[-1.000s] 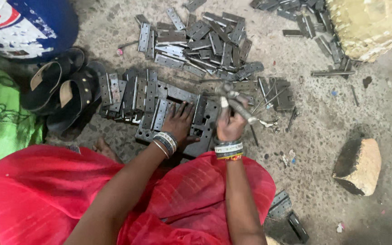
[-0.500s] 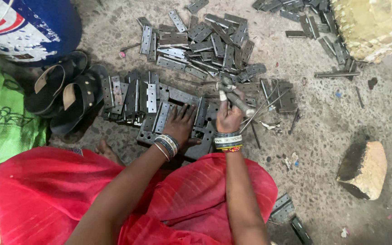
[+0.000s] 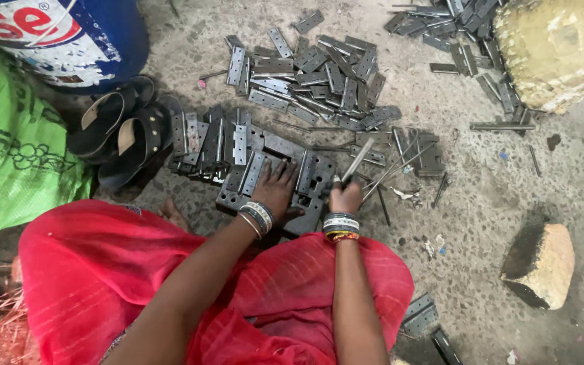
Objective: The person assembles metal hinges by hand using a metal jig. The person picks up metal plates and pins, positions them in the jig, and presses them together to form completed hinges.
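Status, head view: right hand (image 3: 345, 198) closed in a fist round a short metal rod (image 3: 357, 162); rod tip points to approx. 1 o'clock from the fist, above the edge of the dark hinge block (image 3: 275, 179). Left hand (image 3: 277, 189) open, fingers spread flat, pressing on the same block; bangles on both wrists.

Change vs. 1 s ago: rod angle differs; earlier it lay across the fist toward 2–3 o'clock, now it stands steeper, tip further from the body; right hand sits slightly lower rel. to the block; left hand unchanged, palm down on the plates. Judged: a repeated strike or drive motion with the rod on a hinge held steady by the other hand; work is mid-cycle, not finished.

Surroundings: loose hinge pile (image 3: 319, 74) at 12 o'clock of the hands; thin pins (image 3: 400, 162) at 2 o'clock; second hinge heap (image 3: 468, 27) at 1 o'clock, far; stone (image 3: 542, 263) at 4 o'clock; black sandals (image 3: 123, 132) at 10 o'clock; blue drum (image 3: 69, 40) at 11 o'clock; green sack (image 3: 8, 155) at 9 o'clock.
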